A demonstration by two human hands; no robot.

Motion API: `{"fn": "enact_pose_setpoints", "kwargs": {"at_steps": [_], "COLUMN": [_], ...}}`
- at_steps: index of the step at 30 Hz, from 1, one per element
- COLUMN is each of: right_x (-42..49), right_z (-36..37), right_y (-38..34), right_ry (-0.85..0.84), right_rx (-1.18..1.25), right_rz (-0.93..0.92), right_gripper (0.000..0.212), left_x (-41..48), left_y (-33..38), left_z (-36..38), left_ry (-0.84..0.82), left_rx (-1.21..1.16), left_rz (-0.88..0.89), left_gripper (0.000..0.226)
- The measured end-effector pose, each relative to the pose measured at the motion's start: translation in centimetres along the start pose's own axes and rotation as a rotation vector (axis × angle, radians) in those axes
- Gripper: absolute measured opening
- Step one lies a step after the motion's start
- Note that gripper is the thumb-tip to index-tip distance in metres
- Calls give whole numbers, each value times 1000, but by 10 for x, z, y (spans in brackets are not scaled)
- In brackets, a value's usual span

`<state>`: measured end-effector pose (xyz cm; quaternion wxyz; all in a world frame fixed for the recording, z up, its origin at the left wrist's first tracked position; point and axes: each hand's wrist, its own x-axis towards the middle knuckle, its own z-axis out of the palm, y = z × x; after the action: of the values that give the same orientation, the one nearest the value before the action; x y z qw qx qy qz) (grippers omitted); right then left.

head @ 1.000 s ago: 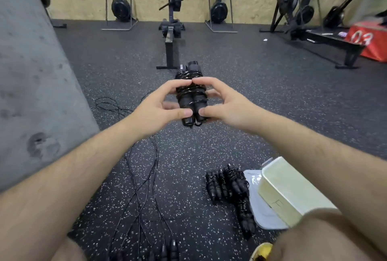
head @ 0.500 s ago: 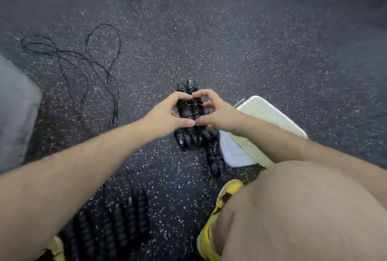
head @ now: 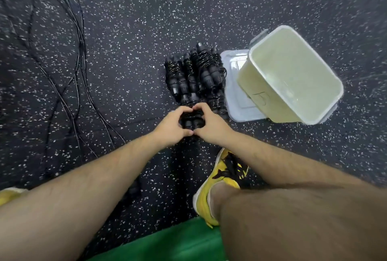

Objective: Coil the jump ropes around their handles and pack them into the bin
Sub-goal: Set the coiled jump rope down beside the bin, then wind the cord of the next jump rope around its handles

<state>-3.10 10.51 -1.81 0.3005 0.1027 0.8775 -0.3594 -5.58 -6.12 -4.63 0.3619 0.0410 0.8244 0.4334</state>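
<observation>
Your left hand [head: 170, 128] and right hand [head: 210, 127] hide most of that black coiled jump rope bundle [head: 189, 120]. Loose thin black ropes [head: 82, 57] smear off the top edge.

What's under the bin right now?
A clear lid lies flat under the bin, which rests tilted on it. The lid's left part shows; the rest is hidden by the bin.

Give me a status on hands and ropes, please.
Left hand, right hand gripping coiled black jump rope. Pale rectangular plastic bin open. Coiled bundles piled ahead.
</observation>
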Motion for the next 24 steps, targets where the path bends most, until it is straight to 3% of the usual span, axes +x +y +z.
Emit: {"fn": "enact_pose_setpoints", "kwargs": {"at_steps": [5,9,13,19,24], "right_x": [9,10,10,4,-3], "right_z": [12,11,-1,-50,-81], "right_y": [10,12,0,-86,-186], "right_ry": [72,136,52,-59,-137], "right_rx": [-121,-368,-464,-505,-761], "right_rz": [39,16,45,-269,-301], "right_gripper": [67,55,59,34,26], "left_x": [11,10,1,-19,-43], "left_y": [-6,-11,-7,21,51], "left_z": [7,17,13,-27,-74], "left_ry": [-22,-9,32,331,456], "left_rx": [35,27,72,-97,-228], "left_rz": [7,12,22,149,206], "left_gripper": [61,60,55,24,21]}}
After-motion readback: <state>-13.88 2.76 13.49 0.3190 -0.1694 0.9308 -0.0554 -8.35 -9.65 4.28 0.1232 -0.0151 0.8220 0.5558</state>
